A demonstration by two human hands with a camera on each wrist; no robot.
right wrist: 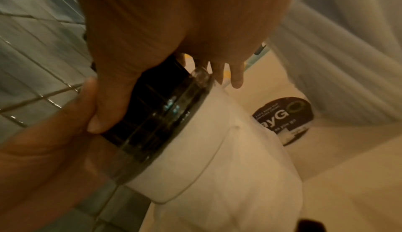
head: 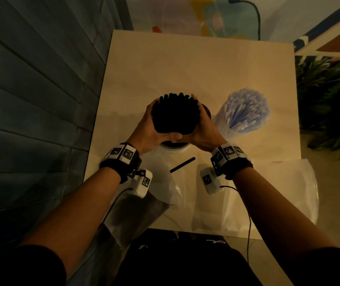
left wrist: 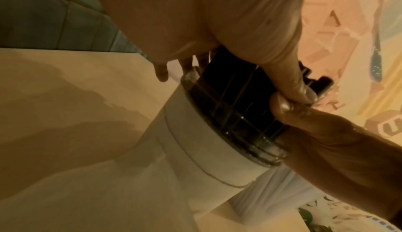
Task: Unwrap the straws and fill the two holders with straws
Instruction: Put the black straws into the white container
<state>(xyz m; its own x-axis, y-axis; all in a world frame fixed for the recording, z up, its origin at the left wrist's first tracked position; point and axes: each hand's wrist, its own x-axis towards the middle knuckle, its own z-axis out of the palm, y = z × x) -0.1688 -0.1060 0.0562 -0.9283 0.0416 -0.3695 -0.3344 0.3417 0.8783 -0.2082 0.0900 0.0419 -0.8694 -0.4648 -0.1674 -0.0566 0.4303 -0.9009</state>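
Note:
A thick bundle of black straws (head: 175, 114) stands upright in a white holder with a clear rim (head: 174, 147) at the table's middle. My left hand (head: 149, 123) and right hand (head: 204, 129) wrap around the bundle from both sides, thumbs meeting at the near side. The left wrist view shows the straws (left wrist: 228, 84) going down into the holder (left wrist: 206, 149). The right wrist view shows the same straws (right wrist: 156, 89) and holder (right wrist: 206, 141). A bundle of blue-and-white straws in clear wrap (head: 243, 110) stands to the right.
One loose black straw (head: 182, 164) lies on the table (head: 185, 65) near the holder. Clear plastic wrappers lie at the near left (head: 156, 195) and near right (head: 272, 193). A dark round labelled object (right wrist: 282, 120) sits behind my right hand. Plants (head: 330, 104) stand at the right.

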